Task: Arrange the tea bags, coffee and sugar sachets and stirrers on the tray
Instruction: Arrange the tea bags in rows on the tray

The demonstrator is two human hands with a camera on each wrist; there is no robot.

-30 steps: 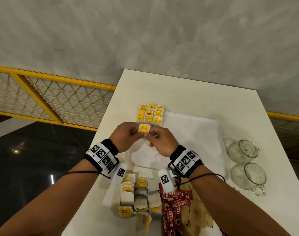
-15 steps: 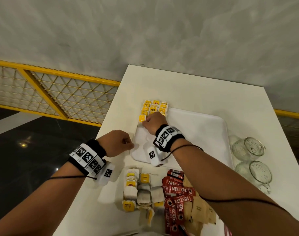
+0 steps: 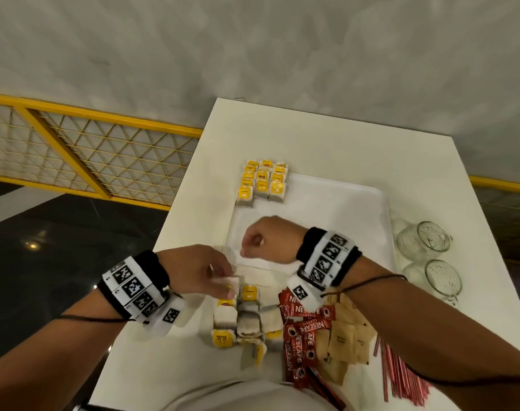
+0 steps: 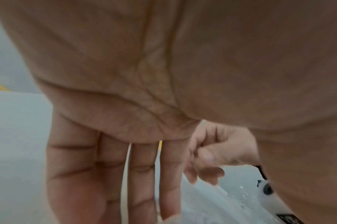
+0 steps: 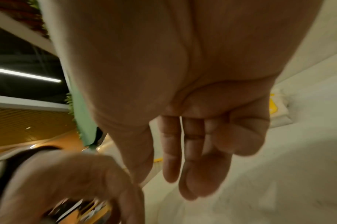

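Note:
Several yellow-tagged tea bags (image 3: 263,183) lie in rows at the far left corner of the white tray (image 3: 341,209). More tea bags (image 3: 246,318) sit in a pile on the table in front of the tray. My left hand (image 3: 223,280) reaches into the pile's far left corner, thumb and fingertips pinching a white tea bag (image 3: 226,282). In the left wrist view its fingers (image 4: 140,174) look nearly straight. My right hand (image 3: 252,241) hovers over the tray's near left part, fingers (image 5: 192,159) loosely curled and empty.
Red coffee sachets (image 3: 303,327), brown sugar sachets (image 3: 344,336) and red stirrers (image 3: 401,378) lie right of the pile, under my right forearm. Two glass mugs (image 3: 424,241) lie on their sides right of the tray. The table's left edge (image 3: 163,232) is close.
My right hand set a tea bag at the front of the left row, let go and drew back towards me. My left hand moved right onto the pile.

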